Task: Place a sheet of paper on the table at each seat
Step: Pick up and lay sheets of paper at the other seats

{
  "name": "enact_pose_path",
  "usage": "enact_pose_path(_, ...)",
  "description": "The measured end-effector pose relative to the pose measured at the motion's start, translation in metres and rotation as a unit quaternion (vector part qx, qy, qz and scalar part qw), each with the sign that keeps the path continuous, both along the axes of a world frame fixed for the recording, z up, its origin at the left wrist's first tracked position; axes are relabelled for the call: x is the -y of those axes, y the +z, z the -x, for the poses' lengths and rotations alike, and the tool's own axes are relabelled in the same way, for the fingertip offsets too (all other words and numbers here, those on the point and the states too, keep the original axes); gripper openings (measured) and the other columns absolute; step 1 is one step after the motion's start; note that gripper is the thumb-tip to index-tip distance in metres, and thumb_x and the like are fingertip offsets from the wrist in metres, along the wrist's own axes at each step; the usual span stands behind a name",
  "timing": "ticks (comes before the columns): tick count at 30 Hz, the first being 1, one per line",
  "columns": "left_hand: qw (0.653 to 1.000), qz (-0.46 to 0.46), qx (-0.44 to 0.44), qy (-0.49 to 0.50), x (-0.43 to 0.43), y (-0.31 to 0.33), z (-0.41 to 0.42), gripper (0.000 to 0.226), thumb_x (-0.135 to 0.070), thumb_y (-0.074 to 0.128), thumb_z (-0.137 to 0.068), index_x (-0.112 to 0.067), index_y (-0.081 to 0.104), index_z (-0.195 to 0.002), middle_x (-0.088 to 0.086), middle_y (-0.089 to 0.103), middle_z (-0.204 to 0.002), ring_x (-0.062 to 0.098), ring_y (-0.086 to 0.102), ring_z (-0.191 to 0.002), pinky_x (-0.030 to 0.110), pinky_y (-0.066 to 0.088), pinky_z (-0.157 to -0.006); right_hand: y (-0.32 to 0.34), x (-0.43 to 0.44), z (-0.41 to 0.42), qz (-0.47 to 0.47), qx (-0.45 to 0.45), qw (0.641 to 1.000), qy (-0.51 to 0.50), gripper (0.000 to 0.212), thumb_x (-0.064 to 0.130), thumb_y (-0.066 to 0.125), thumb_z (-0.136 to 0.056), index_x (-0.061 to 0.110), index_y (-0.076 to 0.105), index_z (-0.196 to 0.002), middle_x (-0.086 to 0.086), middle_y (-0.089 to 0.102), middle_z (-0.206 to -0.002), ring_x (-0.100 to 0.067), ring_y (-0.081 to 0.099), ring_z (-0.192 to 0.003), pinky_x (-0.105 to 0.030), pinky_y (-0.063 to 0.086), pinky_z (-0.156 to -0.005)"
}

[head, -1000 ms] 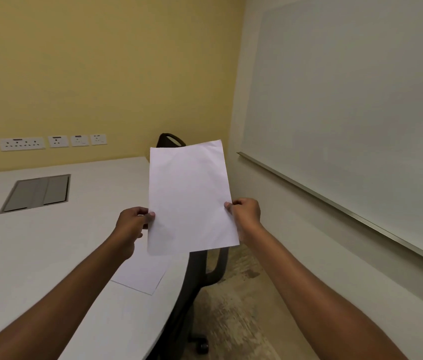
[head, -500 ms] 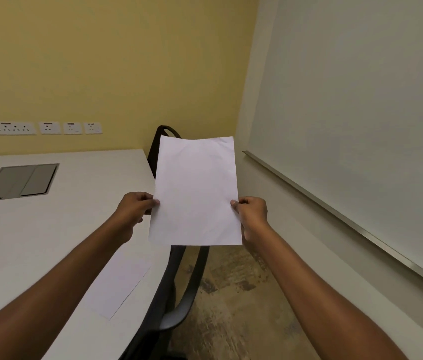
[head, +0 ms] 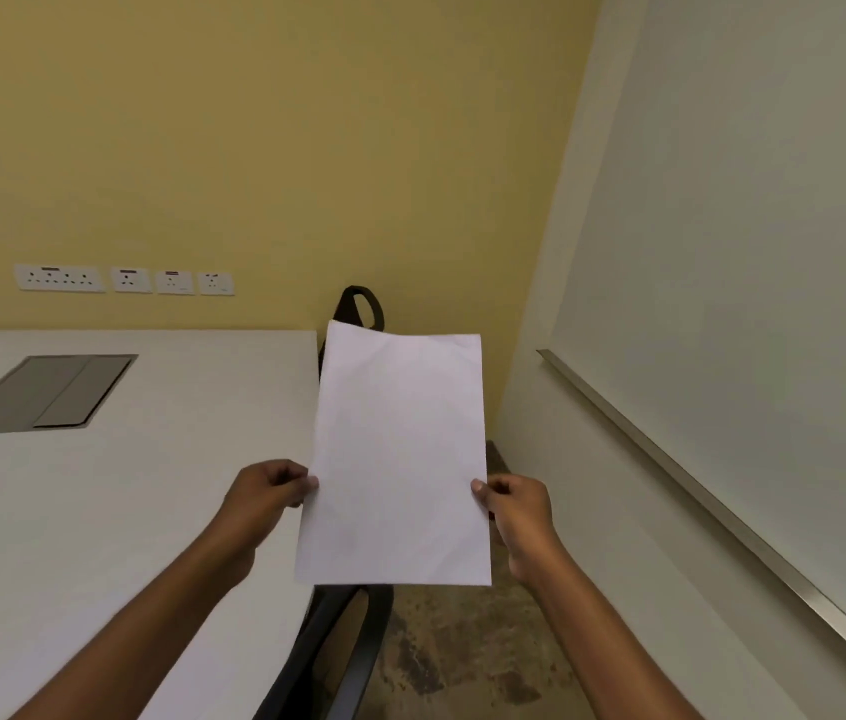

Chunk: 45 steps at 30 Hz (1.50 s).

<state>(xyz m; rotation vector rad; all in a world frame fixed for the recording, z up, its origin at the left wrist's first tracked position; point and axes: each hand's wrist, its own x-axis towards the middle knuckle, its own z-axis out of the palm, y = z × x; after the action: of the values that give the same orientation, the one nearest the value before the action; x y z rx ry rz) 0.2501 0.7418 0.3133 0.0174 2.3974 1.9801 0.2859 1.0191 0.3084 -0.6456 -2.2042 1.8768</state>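
I hold a white sheet of paper [head: 397, 454] upright in front of me, over the gap between the table and the wall. My left hand [head: 262, 498] pinches its left edge and my right hand [head: 517, 509] pinches its right edge. The white table [head: 124, 501] spreads out to the left. A black chair [head: 358, 304] stands at the table's far right side, mostly hidden behind the sheet. Another black chair [head: 329, 652] sits just below the sheet at the table's edge.
A grey cable hatch [head: 44, 392] is set into the tabletop at the left. Wall sockets [head: 122, 280] line the yellow wall behind it. A whiteboard with a metal ledge [head: 712, 501] fills the right wall. Mottled floor [head: 462, 652] shows between chair and wall.
The view has moved forward along the table. The sheet that lay on the table near the closest chair has dropped out of sight below. Both hands still hold the upright sheet.
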Motion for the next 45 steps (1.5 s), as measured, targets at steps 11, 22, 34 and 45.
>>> enact_pose_path(11,0.996,0.014,0.022,0.089,-0.104,-0.027,0.118,0.017,-0.009,0.064,-0.088,-0.010,0.068,-0.071,-0.007,0.070,-0.061,0.002,0.062,-0.060,0.018,0.042,-0.059,-0.009,-0.108,0.184,-0.005,-0.012,0.989,0.147,0.015,0.017,0.066,-0.091,0.012,0.075,-0.080,-0.003,0.075,-0.088,-0.019,0.069,-0.088,-0.028,0.055,-0.070)
enact_pose_path(22,0.971,0.008,0.030,0.237,-0.155,-0.020,0.240,0.016,-0.012,0.067,-0.087,-0.013,0.070,-0.071,-0.007,0.071,-0.062,0.012,0.065,-0.069,0.025,0.044,-0.064,0.009,-0.119,0.404,-0.015,-0.008,0.964,0.267,0.018,0.014,0.068,-0.090,0.011,0.074,-0.073,-0.007,0.076,-0.079,-0.027,0.073,-0.077,-0.038,0.061,-0.071)
enact_pose_path(34,0.938,0.005,0.034,0.345,-0.097,-0.032,0.426,0.016,-0.015,0.070,-0.084,-0.010,0.071,-0.069,0.003,0.072,-0.067,0.020,0.065,-0.073,0.030,0.046,-0.066,0.027,-0.032,0.647,-0.078,-0.055,0.927,0.362,0.008,0.013,0.075,-0.083,0.008,0.072,-0.077,-0.006,0.073,-0.086,-0.023,0.070,-0.079,-0.027,0.052,-0.060)
enact_pose_path(45,0.899,0.020,0.069,0.432,-0.048,-0.041,0.597,0.017,-0.015,0.072,-0.081,-0.005,0.071,-0.067,0.005,0.072,-0.070,0.024,0.064,-0.077,0.029,0.046,-0.066,0.041,0.066,0.867,-0.193,-0.054,0.865,0.460,0.013,0.014,0.080,-0.078,0.010,0.068,-0.073,-0.004,0.068,-0.078,-0.017,0.059,-0.063,-0.025,0.045,-0.055)
